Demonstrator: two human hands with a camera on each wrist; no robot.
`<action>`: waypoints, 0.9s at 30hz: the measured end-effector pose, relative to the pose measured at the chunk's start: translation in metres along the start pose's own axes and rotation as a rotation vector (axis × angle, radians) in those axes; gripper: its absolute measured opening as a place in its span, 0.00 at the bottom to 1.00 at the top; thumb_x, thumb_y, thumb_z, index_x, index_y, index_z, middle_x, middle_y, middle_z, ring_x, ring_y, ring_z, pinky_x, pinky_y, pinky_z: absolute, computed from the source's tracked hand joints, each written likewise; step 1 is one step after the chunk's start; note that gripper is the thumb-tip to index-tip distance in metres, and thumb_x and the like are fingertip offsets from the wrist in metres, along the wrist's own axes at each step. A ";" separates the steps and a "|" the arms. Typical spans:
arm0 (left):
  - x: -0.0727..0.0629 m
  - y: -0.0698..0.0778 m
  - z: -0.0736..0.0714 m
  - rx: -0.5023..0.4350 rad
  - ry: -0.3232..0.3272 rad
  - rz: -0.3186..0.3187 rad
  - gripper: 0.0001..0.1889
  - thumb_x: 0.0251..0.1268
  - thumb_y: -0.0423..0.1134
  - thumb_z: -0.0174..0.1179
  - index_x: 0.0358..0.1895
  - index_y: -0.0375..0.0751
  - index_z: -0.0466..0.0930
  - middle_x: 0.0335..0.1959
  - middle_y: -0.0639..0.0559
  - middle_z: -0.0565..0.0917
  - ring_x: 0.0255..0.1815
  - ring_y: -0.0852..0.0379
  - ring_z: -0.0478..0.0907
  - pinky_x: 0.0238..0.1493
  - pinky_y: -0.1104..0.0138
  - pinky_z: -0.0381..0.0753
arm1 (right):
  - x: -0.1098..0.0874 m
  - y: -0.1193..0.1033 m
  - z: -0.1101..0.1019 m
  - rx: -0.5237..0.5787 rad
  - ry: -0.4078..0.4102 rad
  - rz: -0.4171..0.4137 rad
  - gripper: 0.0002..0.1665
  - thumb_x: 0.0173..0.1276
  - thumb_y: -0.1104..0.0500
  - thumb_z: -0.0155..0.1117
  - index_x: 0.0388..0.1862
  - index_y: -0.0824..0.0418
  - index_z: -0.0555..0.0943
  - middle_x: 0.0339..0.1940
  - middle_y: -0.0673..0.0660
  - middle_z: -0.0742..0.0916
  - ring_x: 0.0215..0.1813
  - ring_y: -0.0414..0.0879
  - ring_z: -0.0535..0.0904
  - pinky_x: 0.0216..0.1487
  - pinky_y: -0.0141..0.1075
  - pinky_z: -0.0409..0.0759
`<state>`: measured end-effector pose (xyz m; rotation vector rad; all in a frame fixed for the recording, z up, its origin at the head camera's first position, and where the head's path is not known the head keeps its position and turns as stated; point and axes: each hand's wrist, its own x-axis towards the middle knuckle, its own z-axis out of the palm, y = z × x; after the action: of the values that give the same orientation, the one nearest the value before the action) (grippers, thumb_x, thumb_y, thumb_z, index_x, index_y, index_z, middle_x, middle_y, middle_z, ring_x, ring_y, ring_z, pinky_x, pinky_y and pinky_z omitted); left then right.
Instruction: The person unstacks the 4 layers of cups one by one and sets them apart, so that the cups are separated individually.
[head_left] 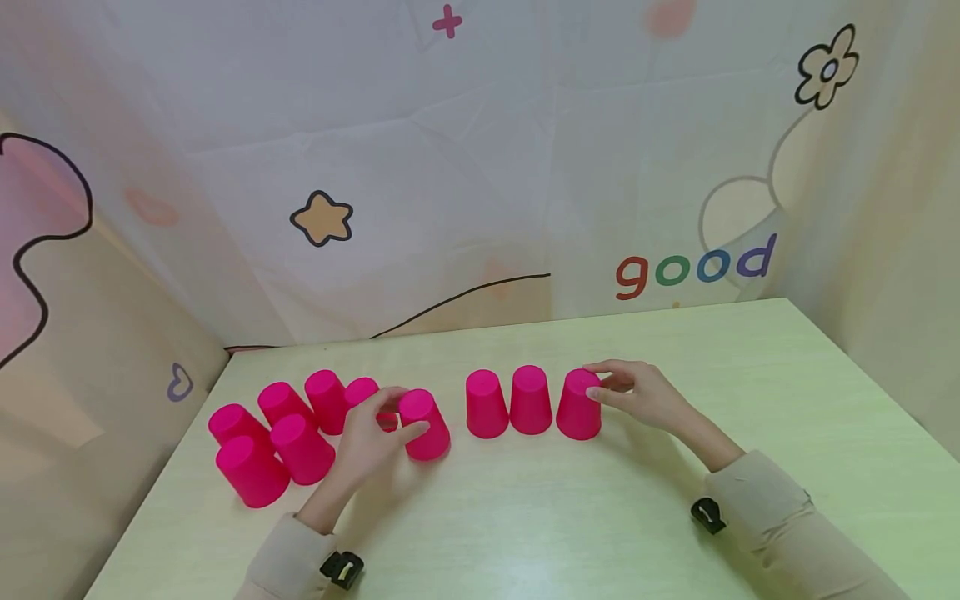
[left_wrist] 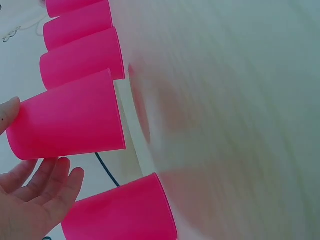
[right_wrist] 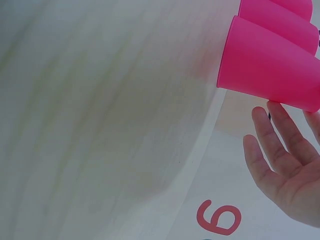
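My left hand (head_left: 367,437) pinches an upside-down pink cup (head_left: 422,429) near its closed end, thumb on one side and fingers on the other. In the left wrist view, a gap shows between the rim of this cup (left_wrist: 70,117) and the table, with a reddish reflection below. My right hand (head_left: 637,392) holds the rightmost pink cup (head_left: 576,408) by its upper part, thumb on the near side and fingers behind. Beside it, two more upside-down cups (head_left: 531,400) stand close together. In the right wrist view, fingertips meet the side of the right cup (right_wrist: 272,65).
A group of several upside-down pink cups (head_left: 253,471) stands at the left of the pale wooden table (head_left: 525,533), one partly hidden behind my left hand. A printed cloth (head_left: 450,192) hangs behind the table and along its sides. Each sleeve has a black clip (head_left: 707,516).
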<state>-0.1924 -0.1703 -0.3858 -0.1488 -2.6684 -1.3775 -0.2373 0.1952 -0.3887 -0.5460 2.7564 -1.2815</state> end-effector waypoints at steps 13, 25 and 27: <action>-0.015 -0.008 -0.021 0.035 0.025 -0.028 0.29 0.46 0.41 0.70 0.55 0.41 0.73 0.46 0.48 0.78 0.46 0.51 0.75 0.43 0.60 0.78 | -0.001 0.000 0.000 0.001 -0.003 -0.003 0.26 0.61 0.56 0.63 0.58 0.63 0.73 0.49 0.64 0.80 0.46 0.56 0.78 0.38 0.40 0.80; -0.025 -0.017 -0.044 0.058 0.080 -0.083 0.29 0.49 0.43 0.68 0.55 0.39 0.71 0.45 0.45 0.77 0.44 0.50 0.75 0.44 0.62 0.78 | -0.001 -0.002 0.000 0.006 0.001 -0.009 0.26 0.61 0.57 0.63 0.57 0.63 0.73 0.49 0.63 0.80 0.46 0.56 0.78 0.38 0.40 0.80; -0.027 -0.019 -0.046 0.068 0.095 -0.082 0.28 0.49 0.44 0.68 0.55 0.39 0.71 0.44 0.46 0.78 0.43 0.50 0.75 0.41 0.66 0.77 | -0.001 -0.002 0.000 0.004 0.002 -0.006 0.26 0.61 0.57 0.63 0.57 0.63 0.73 0.49 0.63 0.80 0.46 0.56 0.78 0.38 0.40 0.80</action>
<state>-0.1651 -0.2200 -0.3793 0.0327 -2.6656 -1.2801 -0.2359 0.1947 -0.3873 -0.5531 2.7549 -1.2893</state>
